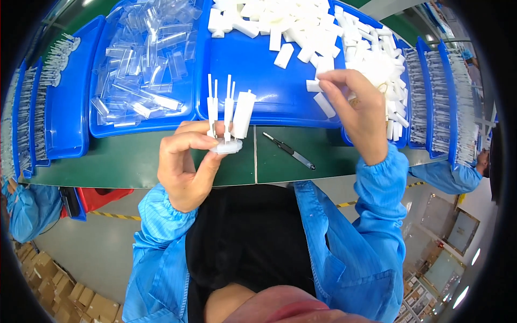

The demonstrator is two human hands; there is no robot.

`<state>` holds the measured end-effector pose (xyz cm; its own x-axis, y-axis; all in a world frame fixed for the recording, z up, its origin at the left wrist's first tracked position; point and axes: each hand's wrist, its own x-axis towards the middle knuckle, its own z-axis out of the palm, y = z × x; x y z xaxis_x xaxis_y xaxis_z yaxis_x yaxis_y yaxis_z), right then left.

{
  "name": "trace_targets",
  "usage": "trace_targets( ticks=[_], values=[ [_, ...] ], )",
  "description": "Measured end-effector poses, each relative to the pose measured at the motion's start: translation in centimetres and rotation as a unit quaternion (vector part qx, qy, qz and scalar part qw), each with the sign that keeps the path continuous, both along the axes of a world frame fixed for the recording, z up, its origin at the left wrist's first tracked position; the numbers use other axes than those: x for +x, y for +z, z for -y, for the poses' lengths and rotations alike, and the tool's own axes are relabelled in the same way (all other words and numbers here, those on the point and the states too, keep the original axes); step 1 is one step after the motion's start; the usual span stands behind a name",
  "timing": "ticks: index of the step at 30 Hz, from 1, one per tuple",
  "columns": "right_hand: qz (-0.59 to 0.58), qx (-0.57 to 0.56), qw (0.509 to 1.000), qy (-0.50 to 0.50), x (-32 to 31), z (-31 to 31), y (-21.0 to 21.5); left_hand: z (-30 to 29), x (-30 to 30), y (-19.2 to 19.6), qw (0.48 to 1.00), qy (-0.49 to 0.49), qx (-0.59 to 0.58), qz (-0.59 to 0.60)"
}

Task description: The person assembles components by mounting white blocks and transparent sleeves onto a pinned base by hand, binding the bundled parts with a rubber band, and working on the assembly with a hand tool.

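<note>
My left hand (188,159) is closed on a small white plastic base (226,147), with thumb and fingers pinching its left end. Thin white upright prongs (228,105) rise from this base, and a white block-shaped sleeve (244,114) stands over its right side. Over the right edge of the middle tray, my right hand (358,105) has thumb and forefinger brought together. A short white sleeve (312,85) sticks out leftward from those fingertips, partly hidden by them. Another white sleeve (324,105) lies just below, beside the thumb.
Clear plastic pieces fill a blue tray (97,64) at left. The middle blue tray (242,81) and one at right hold many white sleeves. A slim black pen-like tool (289,151) lies on the green table (237,169). Racks of pronged parts (439,97) flank both sides; co-workers sit beyond.
</note>
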<state>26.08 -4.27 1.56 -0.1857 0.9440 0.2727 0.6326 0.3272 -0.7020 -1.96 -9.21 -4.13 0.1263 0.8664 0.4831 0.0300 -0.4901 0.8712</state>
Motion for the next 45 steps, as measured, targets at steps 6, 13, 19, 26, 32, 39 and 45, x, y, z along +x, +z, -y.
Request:
trace_targets(
  ticks=[6, 13, 19, 26, 32, 39, 45],
  values=[
    [0.398, 0.112, 0.909, 0.061, -1.2, -0.1, -0.5, -0.4, 0.5, -0.4, 0.999, 0.034, -0.015, 0.028],
    [-0.41, -0.177, 0.895, -0.015, -4.9, -1.3, -1.0, -0.3, 0.6, 1.6, 0.995, 0.015, 0.038, -0.089],
    [-0.484, -0.213, 0.849, -0.001, -7.0, -1.5, -1.5, 0.6, 0.8, 2.4, 0.994, -0.014, -0.01, -0.104],
    [-0.415, -0.176, 0.892, -0.025, -6.7, -1.1, -1.4, 0.2, 1.2, 2.1, 0.992, -0.016, 0.004, -0.122],
    [-0.378, -0.198, 0.902, 0.056, -6.1, -0.8, -0.9, -0.5, 1.0, 1.8, 0.986, -0.009, 0.04, -0.164],
    [-0.312, -0.192, 0.927, 0.078, -5.6, -1.1, -1.3, -1.5, 0.9, 1.3, 0.953, 0.068, 0.164, -0.247],
    [-0.301, -0.177, 0.935, 0.054, -7.5, 0.2, -1.5, -1.4, 0.7, 1.3, 0.938, 0.09, 0.195, -0.272]
  ],
)
